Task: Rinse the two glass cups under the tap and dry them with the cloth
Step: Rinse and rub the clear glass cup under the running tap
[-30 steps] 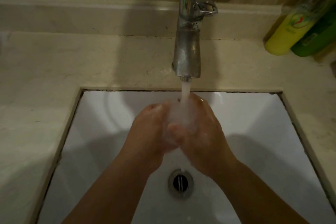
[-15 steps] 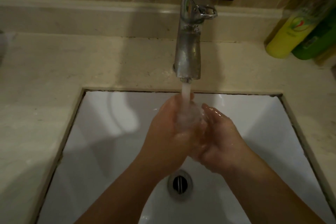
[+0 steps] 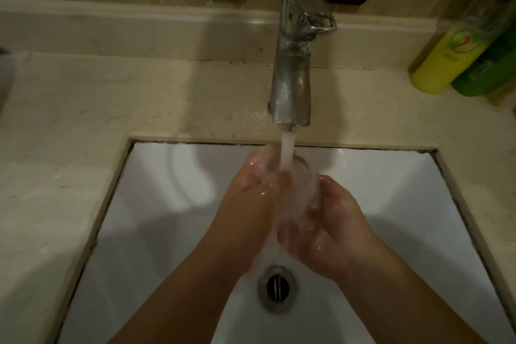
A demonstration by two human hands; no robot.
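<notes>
My left hand (image 3: 251,193) and right hand (image 3: 332,229) cup glass cup (image 3: 300,190) under running tap (image 3: 291,84); grip blurred by water. Rinsing underway; second cup, cloth unseen, drying left.

Clear glass cup (image 3: 300,190) under tap (image 3: 293,75)

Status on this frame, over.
Right hand curls round clear glass cup under running chrome tap. Left hand against it, grip unclear. Nothing in the way.

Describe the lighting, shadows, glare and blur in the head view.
Head view: dim, warm light; soft shadows of the arms across the white sink; glare on the tap; water stream blurs where left hand and right hand meet; wide-angle bending at edges.
</notes>
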